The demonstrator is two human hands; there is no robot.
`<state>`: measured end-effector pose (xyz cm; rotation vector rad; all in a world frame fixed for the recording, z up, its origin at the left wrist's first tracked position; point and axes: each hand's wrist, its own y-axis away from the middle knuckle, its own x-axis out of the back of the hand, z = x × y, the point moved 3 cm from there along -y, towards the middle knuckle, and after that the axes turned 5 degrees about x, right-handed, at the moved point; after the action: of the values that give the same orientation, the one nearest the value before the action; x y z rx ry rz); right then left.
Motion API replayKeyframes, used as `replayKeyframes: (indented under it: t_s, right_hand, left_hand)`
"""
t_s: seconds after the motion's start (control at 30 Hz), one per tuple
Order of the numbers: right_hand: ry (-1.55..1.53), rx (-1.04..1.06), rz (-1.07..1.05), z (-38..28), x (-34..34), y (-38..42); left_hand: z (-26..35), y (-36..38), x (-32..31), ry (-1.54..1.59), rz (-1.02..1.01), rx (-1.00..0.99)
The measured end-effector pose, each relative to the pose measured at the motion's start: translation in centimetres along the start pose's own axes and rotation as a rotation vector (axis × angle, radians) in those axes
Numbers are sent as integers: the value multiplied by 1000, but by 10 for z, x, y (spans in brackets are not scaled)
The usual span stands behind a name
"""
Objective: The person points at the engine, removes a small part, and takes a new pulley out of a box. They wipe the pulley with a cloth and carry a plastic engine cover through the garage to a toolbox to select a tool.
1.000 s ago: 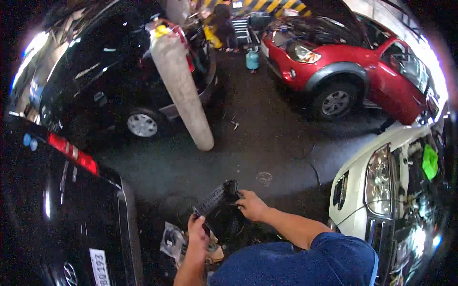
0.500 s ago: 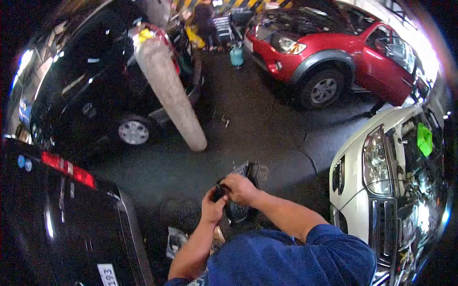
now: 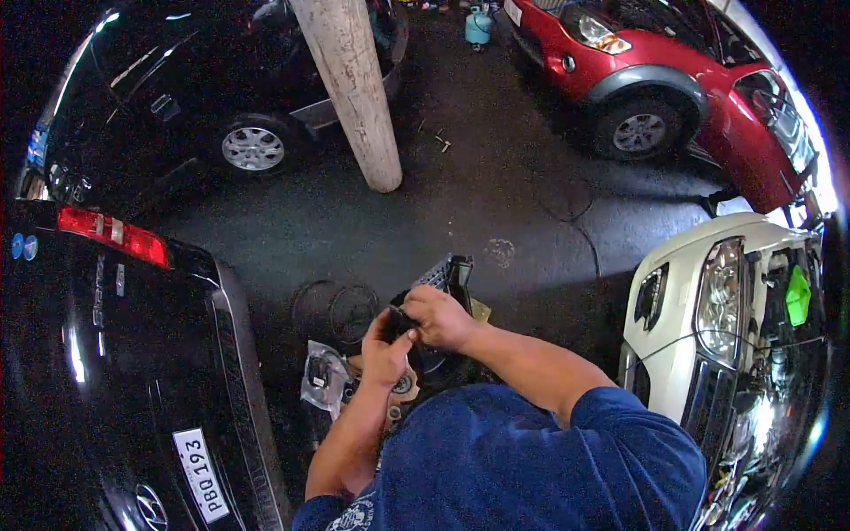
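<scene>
My left hand (image 3: 387, 356) is curled around a small black object (image 3: 401, 322), its thumb and fingers gripping the lower side. My right hand (image 3: 437, 320) closes on the top of the same object from the right, so its exact kind is hidden. Just beyond both hands, a dark tray-like case (image 3: 459, 276) with a ridged grey part lies on the floor. By my left forearm is a clear plastic bag (image 3: 326, 379) with a dark part inside. Between my forearm and shirt, brown flat pieces with round holes (image 3: 398, 403) are partly covered.
A black vehicle (image 3: 133, 372) stands close on the left, a white one with its engine bay exposed (image 3: 660, 310) on the right. Farther off are a red pickup (image 3: 611, 80), a concrete post (image 3: 354, 88) and a blue gas cylinder (image 3: 478, 28). A thin cable (image 3: 593, 252) lies on the floor.
My view has tipped downward, bringing more of the floor and nearby parts into sight. Both hands stay together on the black object, with only slight shifts in the fingers.
</scene>
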<state>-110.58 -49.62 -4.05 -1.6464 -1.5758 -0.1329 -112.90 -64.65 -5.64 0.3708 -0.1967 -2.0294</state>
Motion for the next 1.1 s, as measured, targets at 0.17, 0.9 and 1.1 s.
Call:
replayKeyframes:
  t_s: [0.17, 0.9, 1.1]
  right_hand:
    - [-27, 17, 36, 0, -15, -13]
    - [-76, 225, -68, 77, -45, -106]
    - [-108, 302, -185, 161, -26, -183]
  left_hand:
    - [-1, -2, 18, 106, 16, -12]
    - [31, -88, 62, -194, 171, -46]
    - [45, -195, 58, -129, 205, -78]
